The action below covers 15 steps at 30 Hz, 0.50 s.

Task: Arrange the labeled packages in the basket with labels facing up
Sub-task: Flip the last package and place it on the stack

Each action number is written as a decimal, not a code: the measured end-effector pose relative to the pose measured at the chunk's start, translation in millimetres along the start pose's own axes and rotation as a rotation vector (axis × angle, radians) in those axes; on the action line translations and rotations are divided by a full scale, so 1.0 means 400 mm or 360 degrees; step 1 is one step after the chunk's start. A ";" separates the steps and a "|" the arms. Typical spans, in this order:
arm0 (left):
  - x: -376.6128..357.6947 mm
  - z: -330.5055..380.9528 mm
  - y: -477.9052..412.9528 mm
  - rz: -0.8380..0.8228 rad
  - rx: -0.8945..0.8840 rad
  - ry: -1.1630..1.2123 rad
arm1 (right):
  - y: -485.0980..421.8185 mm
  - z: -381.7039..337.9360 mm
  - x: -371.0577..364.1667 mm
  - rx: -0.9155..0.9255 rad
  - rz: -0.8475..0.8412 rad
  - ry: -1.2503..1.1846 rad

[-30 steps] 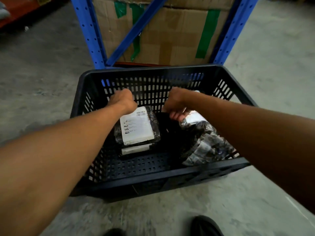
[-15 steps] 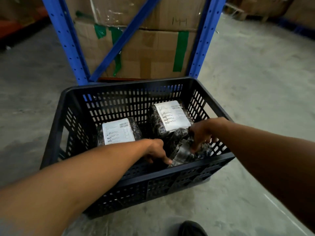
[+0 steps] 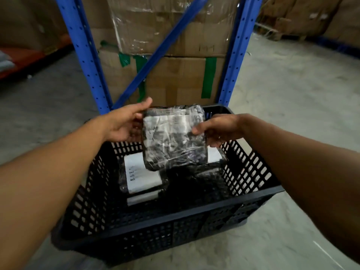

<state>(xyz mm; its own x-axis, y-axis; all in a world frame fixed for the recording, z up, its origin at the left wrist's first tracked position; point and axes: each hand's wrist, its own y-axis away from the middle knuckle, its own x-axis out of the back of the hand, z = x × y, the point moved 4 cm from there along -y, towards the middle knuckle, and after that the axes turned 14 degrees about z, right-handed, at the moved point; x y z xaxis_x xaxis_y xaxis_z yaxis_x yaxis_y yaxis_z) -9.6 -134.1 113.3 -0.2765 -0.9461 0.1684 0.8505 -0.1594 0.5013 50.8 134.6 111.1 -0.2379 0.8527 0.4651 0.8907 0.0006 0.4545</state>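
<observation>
Both hands hold a dark package wrapped in clear plastic (image 3: 173, 137) above the black slotted basket (image 3: 155, 217). My left hand (image 3: 124, 123) grips its left edge and my right hand (image 3: 216, 129) its right edge. No label shows on the side facing me. Inside the basket, a package with a white label facing up (image 3: 140, 176) lies at the left. A second package's white label (image 3: 214, 155) peeks out at the right, mostly hidden behind the lifted package. The basket's dark right front part is hard to make out.
The basket stands on a grey concrete floor (image 3: 292, 106). Directly behind it rises a blue metal rack (image 3: 85, 55) holding taped cardboard boxes (image 3: 175, 78). More boxes are stacked at the far right (image 3: 311, 16).
Both hands were down in the basket's front right corner on a wrapped package. They have lifted that package up above the basket and hold it between them.
</observation>
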 end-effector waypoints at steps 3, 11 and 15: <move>0.046 0.007 0.000 0.0145 0.0130 0.0220 | -0.040 -0.072 -0.004 0.0273 0.0276 -0.0203; 0.045 -0.010 0.027 -0.0066 0.0429 0.0592 | -0.088 -0.111 -0.048 0.0552 0.0172 -0.0611; 0.066 -0.001 0.006 0.0263 -0.0044 0.0425 | -0.118 -0.076 -0.055 0.0274 -0.0064 -0.1268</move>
<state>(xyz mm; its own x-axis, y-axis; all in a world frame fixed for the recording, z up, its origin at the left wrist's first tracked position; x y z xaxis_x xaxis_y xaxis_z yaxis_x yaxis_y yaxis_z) -14.6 -159.5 118.6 -0.0096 -0.9998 0.0151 0.8870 -0.0015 0.4619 2.1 100.1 102.6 0.0183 0.9658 -0.2586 0.9499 0.0639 0.3059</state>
